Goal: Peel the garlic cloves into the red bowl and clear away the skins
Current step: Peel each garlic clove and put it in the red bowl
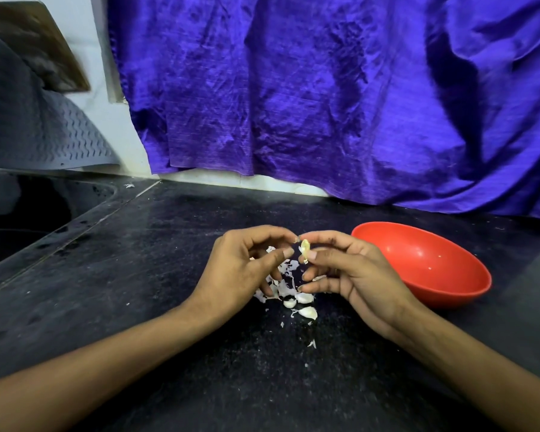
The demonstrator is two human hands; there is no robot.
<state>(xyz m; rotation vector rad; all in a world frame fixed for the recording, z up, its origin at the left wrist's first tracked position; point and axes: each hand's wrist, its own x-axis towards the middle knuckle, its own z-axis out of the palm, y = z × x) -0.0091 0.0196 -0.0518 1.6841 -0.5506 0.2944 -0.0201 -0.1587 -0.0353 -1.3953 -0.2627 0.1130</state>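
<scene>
My right hand (pixel 349 272) pinches a pale yellowish garlic clove (pixel 305 248) between thumb and forefinger, above the counter. My left hand (pixel 243 269) is close beside it with curled fingers; its forefinger tip reaches the top of the clove. Whether it pinches a bit of skin I cannot tell. Under the hands lies a heap of white garlic skins (pixel 282 280), and three unpeeled white cloves (pixel 304 305) sit just in front of it. The red bowl (pixel 424 266) stands to the right of my right hand; it looks empty apart from tiny specks.
The dark stone counter (pixel 169 275) carries scattered skin crumbs (pixel 312 343) toward me. A sink (pixel 28 219) opens at the far left. A purple cloth (pixel 325 88) hangs along the back wall, and a grey mat (pixel 28 126) leans at the left.
</scene>
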